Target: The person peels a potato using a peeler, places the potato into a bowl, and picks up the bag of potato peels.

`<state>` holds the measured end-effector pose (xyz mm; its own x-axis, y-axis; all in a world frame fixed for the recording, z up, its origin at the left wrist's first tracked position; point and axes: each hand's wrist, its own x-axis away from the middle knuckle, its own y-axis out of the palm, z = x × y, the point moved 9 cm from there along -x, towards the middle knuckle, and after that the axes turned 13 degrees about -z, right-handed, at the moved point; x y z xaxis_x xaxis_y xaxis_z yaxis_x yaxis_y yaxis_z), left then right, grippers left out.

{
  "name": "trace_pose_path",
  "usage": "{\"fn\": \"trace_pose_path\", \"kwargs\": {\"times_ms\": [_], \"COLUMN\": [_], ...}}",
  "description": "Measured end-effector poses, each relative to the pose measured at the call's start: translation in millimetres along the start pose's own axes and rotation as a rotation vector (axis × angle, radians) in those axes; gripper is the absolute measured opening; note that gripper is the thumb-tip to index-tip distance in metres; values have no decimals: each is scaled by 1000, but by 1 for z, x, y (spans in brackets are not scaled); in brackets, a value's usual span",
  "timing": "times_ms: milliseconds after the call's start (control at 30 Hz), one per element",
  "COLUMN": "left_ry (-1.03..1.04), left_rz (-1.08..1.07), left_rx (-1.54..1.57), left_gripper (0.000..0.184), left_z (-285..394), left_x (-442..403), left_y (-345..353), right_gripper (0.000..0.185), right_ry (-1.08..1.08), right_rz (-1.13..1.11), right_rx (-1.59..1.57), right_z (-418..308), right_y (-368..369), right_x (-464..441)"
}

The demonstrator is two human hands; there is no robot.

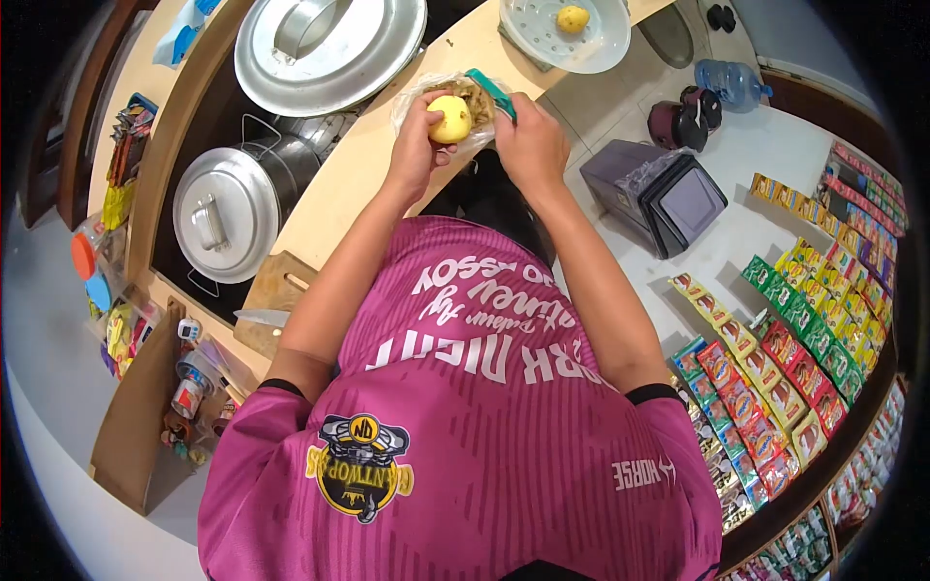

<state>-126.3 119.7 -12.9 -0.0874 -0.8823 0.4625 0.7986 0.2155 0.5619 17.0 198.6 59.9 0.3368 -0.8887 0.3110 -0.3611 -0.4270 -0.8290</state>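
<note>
A peeled yellow potato (450,120) with a few brown spots is gripped in my left hand (417,145), over the counter edge. My right hand (531,143) closes round the handle of a green peeler (489,92), whose head points toward the potato without clearly touching it. Beneath both hands lies a clear plastic bag (403,102) filled with brownish peelings (477,100). Farther back, a white perforated bowl (528,44) has another potato (573,18) in it.
Two large lidded metal pots (329,53) stand to the left. A knife (262,317) rests on a wooden cutting board (276,281) near my left elbow. On the floor at right are a grey bin (625,179) and a water bottle (731,82); hanging sachets (765,387) line the right side.
</note>
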Motion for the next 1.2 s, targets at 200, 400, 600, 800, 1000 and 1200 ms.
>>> {"fn": "trace_pose_path", "kwargs": {"times_ms": [200, 400, 600, 800, 1000, 1200], "left_ry": [-32, 32, 40, -79, -81, -64], "left_rz": [70, 158, 187, 228, 165, 94], "left_rx": [-161, -235, -255, -173, -91, -29], "left_gripper": [34, 37, 40, 30, 34, 37], "left_z": [6, 12, 17, 11, 7, 6], "left_x": [4, 1, 2, 1, -4, -7], "left_y": [-3, -6, -6, -10, -2, 0], "right_gripper": [26, 31, 33, 28, 33, 39], "right_ry": [-143, 27, 16, -44, 76, 121], "right_rz": [-23, -136, -195, -155, -159, -155], "right_rx": [200, 211, 186, 128, 100, 165], "right_z": [-25, -15, -18, -15, -8, -7], "right_y": [0, -3, -5, -3, -11, -12], "right_x": [2, -1, -6, -4, -10, -16]}}
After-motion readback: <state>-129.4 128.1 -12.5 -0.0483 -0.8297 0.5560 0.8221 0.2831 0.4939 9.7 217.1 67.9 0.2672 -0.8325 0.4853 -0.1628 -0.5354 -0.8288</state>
